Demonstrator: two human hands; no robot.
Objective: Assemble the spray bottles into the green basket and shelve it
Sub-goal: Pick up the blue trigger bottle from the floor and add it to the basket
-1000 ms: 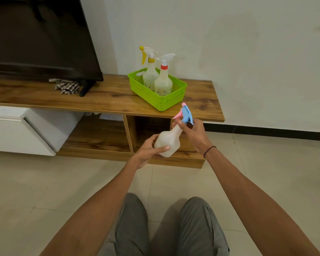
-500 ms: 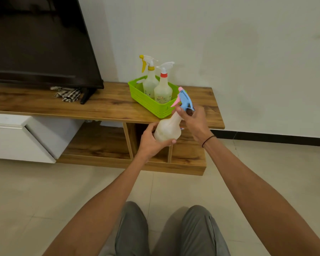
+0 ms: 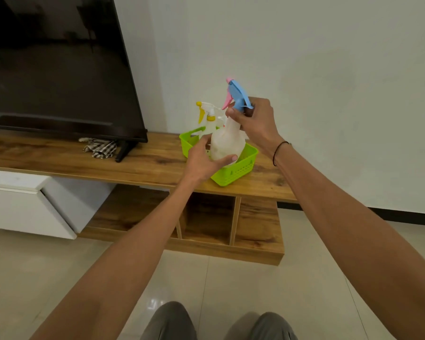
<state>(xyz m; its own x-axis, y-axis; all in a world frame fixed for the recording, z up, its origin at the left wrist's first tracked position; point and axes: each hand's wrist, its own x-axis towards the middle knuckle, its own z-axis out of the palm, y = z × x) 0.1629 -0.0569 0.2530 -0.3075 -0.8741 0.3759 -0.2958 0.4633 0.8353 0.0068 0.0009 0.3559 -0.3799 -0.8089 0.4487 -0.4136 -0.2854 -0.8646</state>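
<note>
one spray bottle (image 3: 227,141), a cloudy white body with a blue and pink trigger head, is held upright in the air directly in front of and above the green basket (image 3: 241,169), which sits on the wooden tv stand (image 3: 142,165). the left hand (image 3: 203,160) is wrapped around the bottle's lower body, thumb across the front, while the right hand (image 3: 255,119) is closed about the neck under the trigger. a yellow-capped bottle (image 3: 210,119) already stands in the basket; another behind it is mostly hidden. the step in hand looks like placing this bottle, so the next move calls for lowering it straight into the free near part of the basket. compared with a second ago, the bottle has risen from the cubby level and turned from tilted to upright over the basket.
</note>
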